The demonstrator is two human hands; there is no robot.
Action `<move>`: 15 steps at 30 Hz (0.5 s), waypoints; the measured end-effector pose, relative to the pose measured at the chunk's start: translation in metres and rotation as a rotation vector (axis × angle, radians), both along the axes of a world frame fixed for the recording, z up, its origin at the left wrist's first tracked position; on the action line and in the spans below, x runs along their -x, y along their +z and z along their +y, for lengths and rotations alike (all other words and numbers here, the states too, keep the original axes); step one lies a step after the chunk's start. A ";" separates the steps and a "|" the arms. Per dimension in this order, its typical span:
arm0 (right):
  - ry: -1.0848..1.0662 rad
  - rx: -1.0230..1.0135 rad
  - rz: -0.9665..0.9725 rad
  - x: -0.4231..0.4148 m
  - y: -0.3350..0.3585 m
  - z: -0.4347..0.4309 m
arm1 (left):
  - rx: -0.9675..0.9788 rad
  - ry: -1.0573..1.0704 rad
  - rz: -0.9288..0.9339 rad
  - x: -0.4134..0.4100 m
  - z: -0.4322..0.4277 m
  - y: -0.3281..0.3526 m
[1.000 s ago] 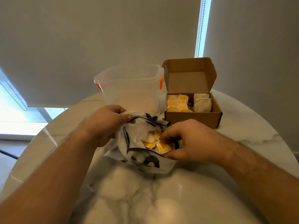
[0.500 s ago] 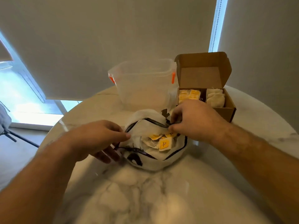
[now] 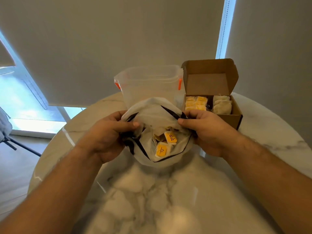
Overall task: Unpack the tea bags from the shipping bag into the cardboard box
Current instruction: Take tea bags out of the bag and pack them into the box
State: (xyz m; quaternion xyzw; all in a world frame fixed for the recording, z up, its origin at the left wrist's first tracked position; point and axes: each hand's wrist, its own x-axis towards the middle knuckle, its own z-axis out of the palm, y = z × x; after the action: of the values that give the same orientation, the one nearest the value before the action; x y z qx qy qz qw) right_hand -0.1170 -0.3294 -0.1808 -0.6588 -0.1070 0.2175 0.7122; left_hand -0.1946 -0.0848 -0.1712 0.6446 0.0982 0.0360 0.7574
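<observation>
Both hands, left hand (image 3: 108, 137) and right hand (image 3: 206, 132), grip the shipping bag (image 3: 152, 114) open.

Looks like a home: a round marble table (image 3: 168, 200) under the left hand (image 3: 108, 137) and right hand (image 3: 207, 132), blinds (image 3: 101, 39) over windows (image 3: 20, 98) beyond them, wood floor (image 3: 16, 174) and a chair (image 3: 4, 129) left of the left hand.

My shipping bag (image 3: 152, 112) is white with black edging, and the tea bags (image 3: 161, 150) in it carry yellow tags. At the far edge of my grey-veined white marble table (image 3: 270, 141) stand a plain brown cardboard box (image 3: 224, 119) and a clear tub (image 3: 148, 85) with orange clips.
</observation>
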 end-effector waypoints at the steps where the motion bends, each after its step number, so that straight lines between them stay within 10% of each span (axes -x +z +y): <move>1: 0.006 -0.036 0.026 -0.001 0.000 0.000 | -0.065 -0.034 0.013 -0.001 0.003 0.000; 8: 0.005 -0.277 0.222 -0.002 -0.003 0.000 | -0.448 -0.059 0.164 -0.003 -0.004 -0.010; 15: 0.151 -0.292 0.204 -0.007 -0.010 -0.003 | 0.217 0.116 0.170 -0.012 -0.002 -0.005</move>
State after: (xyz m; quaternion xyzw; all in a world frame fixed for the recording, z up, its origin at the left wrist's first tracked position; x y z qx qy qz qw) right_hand -0.1104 -0.3325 -0.1910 -0.5131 -0.1140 0.3182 0.7890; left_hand -0.1826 -0.0869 -0.1765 0.5528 0.2024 0.0143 0.8082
